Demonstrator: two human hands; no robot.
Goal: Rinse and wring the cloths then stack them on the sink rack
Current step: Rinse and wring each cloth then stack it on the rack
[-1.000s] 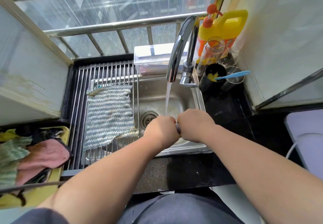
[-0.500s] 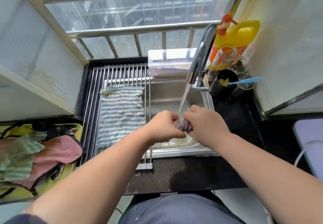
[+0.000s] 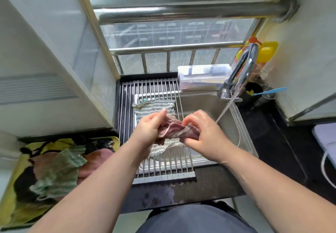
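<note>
A wet pink-brown cloth [image 3: 175,130] is bunched between both hands above the metal sink rack [image 3: 160,89]. My left hand [image 3: 149,129] pinches its left end and my right hand [image 3: 201,132] grips its right end. Under them a grey-green striped cloth [image 3: 154,105] lies flat on the rack, partly hidden by my hands. To the right, the tap [image 3: 241,69] runs a thin stream of water [image 3: 225,108] into the steel sink [image 3: 234,121].
A yellow tray [image 3: 11,183] at the lower left holds several more cloths [image 3: 56,172]. A clear plastic box [image 3: 203,76] stands behind the sink. A yellow bottle [image 3: 267,52] and dark cups with a blue-handled tool [image 3: 269,91] sit at the right. A black counter [image 3: 272,141] surrounds the sink.
Both hands have carried the bunched cloth left, out from under the running water and over the rack. The cloth now shows more between the hands. The camera view has tilted up.
</note>
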